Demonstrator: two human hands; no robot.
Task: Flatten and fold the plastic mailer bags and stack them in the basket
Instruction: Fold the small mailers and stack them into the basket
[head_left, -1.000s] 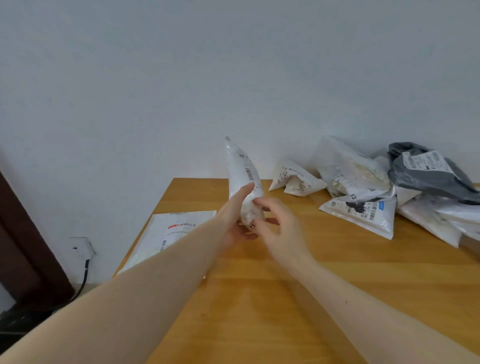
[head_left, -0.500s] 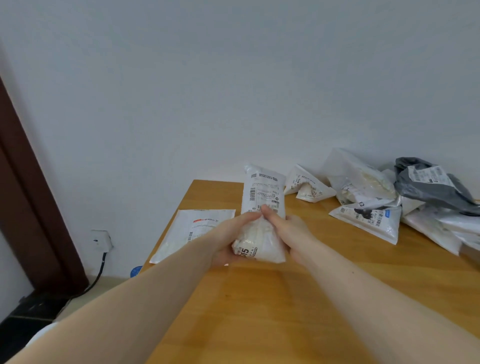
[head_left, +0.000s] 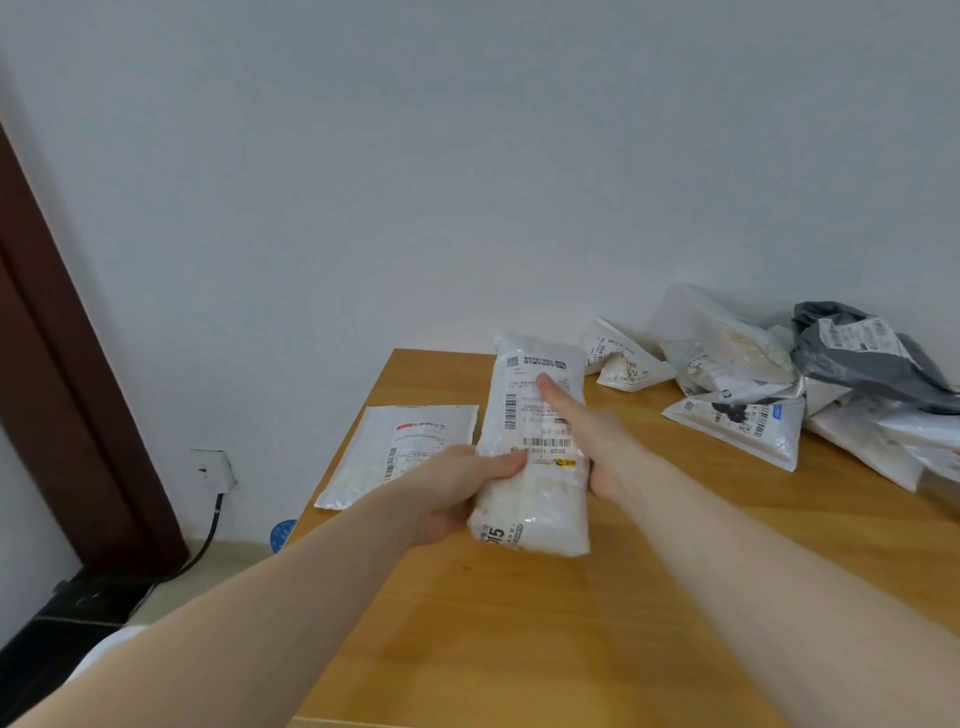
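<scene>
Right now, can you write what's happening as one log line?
left hand: grips white mailer bag | right hand: flat fingers press its label | table: more bags wait

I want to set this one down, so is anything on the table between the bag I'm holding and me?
Nothing visible. Both hands, left hand and right hand, are on the white mailer bag, and the wooden table toward you shows bare. No basket is in view.

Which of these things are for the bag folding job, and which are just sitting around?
For the job:
white mailer bag, held by left hand and right hand
flat mailer
pile of mailers
grey mailer

Just around:
wall socket
black cable
blue disc
</scene>
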